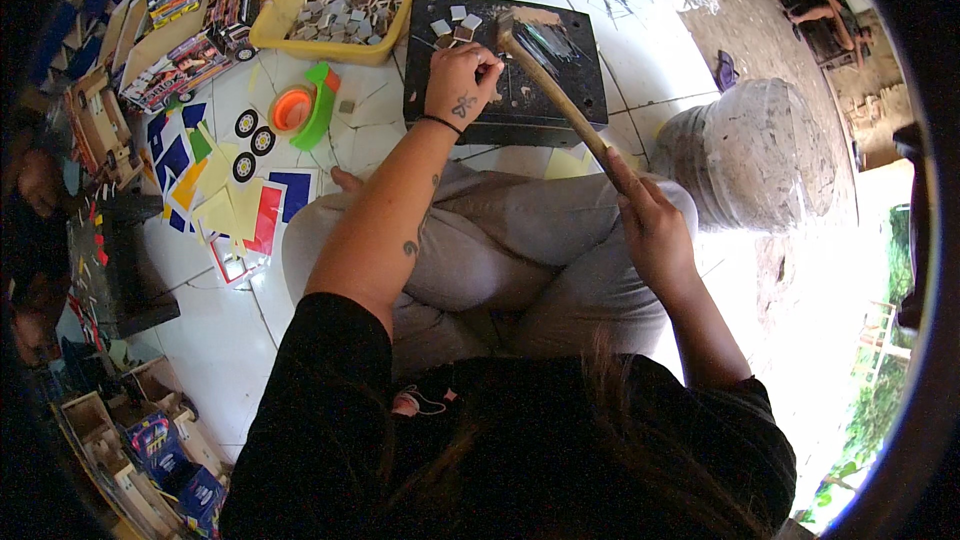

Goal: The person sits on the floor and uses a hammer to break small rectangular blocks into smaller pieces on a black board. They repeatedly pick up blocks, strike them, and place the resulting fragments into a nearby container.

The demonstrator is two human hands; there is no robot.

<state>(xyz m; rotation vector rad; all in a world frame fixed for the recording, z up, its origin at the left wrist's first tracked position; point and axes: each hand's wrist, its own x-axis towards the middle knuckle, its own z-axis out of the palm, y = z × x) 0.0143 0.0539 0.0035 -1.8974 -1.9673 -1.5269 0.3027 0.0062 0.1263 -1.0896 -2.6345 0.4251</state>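
My right hand is closed round the wooden handle of a hammer. The hammer slants up and left, its head over a black low block in front of my crossed legs. My left hand rests at the block's left part, fingers pinched together close to the hammer head. What they pinch is too small to make out. Several small square pieces lie on the block beyond my left hand. Right of the hammer head is a heap of thin nail-like metal pieces.
A yellow basin of small squares stands far left. Nearer are an orange tape roll in a green dispenser, black toy wheels and coloured paper scraps. Toy trucks line the left. A plastic-wrapped bundle stands right.
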